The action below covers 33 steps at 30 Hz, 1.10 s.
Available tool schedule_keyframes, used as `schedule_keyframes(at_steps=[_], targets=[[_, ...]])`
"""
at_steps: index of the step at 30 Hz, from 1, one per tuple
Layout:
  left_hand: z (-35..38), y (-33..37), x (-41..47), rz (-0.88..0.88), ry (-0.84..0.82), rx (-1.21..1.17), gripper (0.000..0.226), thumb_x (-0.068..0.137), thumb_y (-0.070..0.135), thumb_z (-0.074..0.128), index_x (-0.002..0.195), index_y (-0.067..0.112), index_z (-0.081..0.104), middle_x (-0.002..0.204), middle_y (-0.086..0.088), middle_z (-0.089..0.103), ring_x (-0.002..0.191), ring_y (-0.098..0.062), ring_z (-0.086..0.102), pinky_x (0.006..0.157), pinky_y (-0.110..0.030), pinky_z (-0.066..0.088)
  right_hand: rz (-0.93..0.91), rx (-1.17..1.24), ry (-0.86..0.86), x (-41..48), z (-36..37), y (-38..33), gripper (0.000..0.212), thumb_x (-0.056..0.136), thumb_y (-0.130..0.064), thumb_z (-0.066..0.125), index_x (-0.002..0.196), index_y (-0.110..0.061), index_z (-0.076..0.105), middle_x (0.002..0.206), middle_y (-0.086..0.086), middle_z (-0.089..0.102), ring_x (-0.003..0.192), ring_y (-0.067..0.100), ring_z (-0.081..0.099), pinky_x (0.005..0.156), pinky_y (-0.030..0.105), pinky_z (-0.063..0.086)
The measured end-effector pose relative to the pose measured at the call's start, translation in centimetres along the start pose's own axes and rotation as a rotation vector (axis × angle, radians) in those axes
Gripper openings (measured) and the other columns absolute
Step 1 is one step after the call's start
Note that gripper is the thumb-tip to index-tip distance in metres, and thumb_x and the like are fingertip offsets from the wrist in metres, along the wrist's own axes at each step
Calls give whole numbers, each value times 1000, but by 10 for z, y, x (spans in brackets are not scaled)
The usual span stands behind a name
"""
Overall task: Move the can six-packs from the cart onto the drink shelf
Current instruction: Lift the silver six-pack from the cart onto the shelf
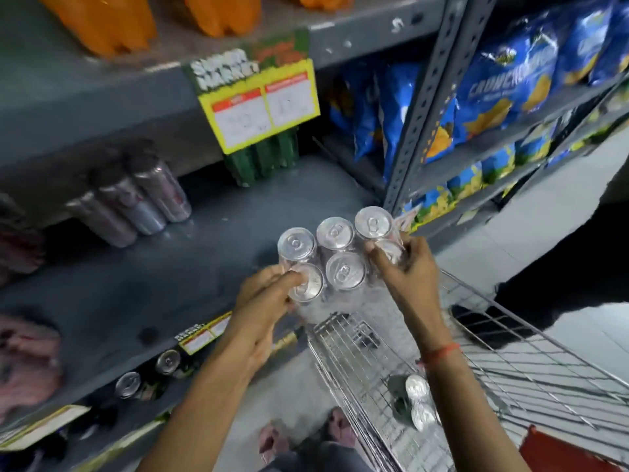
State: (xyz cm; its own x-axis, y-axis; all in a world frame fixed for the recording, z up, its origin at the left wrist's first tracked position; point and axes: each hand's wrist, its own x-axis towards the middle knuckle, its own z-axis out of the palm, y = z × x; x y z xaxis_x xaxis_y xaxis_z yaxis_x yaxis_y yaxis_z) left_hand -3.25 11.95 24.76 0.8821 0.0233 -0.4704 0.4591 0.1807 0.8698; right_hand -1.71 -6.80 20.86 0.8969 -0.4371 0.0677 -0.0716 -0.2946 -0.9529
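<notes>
One six-pack (332, 258) is in your grip, left hand (263, 301) and right hand (403, 270) closed on its ends, held above the drink shelf's (143, 287) front edge, not yet set down. Cans (417, 401) remain in the cart (374, 362), so there's more to move.

- I see bare grey drink shelf (211, 267) open ahead of the held six-pack (335, 257), out to the front edge.
- Silver cans (136, 202) block the back left; green bottles (262, 158) the back middle.
- The upright post (418, 114) walls the right end; the cart (391, 369) crowds below.
</notes>
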Motion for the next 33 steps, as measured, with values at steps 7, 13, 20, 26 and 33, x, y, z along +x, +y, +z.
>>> schedule_keyframes(at_steps=[7,13,20,26,33], targets=[[-72,34,-24,202,266,-38,14,85,5,61,86,18,67,78,7,70,76,-6,64,62,-18,46,-79,100,-208,-7,85,-53,42,77,-23,79,109,-8,56,91,-9,61,75,-7,56,66,4,43],[-139,38,-31,274,455,-111,18,85,-5,57,92,10,65,76,6,69,56,9,64,51,-3,47,-98,81,-404,-15,175,-85,44,78,-22,78,109,0,57,98,8,64,87,19,60,69,23,45],[-191,30,-29,250,591,-172,26,84,-6,56,106,3,65,81,2,68,62,3,65,61,-11,52,-78,50,-583,-34,253,-90,39,77,-23,77,103,1,61,91,6,67,78,12,60,54,5,41],[-215,26,-20,184,574,-164,24,81,-1,60,104,-1,66,95,-9,67,89,-17,63,86,-33,50,-44,62,-598,-42,277,-76,47,77,-27,77,110,0,57,94,4,64,79,12,60,63,11,45],[-181,-18,-1,369,806,697,79,91,40,51,149,-1,17,159,-22,12,148,-29,6,118,-31,10,-73,98,-556,-47,261,-64,38,91,-23,61,125,-7,54,114,2,62,106,14,59,90,25,45]])
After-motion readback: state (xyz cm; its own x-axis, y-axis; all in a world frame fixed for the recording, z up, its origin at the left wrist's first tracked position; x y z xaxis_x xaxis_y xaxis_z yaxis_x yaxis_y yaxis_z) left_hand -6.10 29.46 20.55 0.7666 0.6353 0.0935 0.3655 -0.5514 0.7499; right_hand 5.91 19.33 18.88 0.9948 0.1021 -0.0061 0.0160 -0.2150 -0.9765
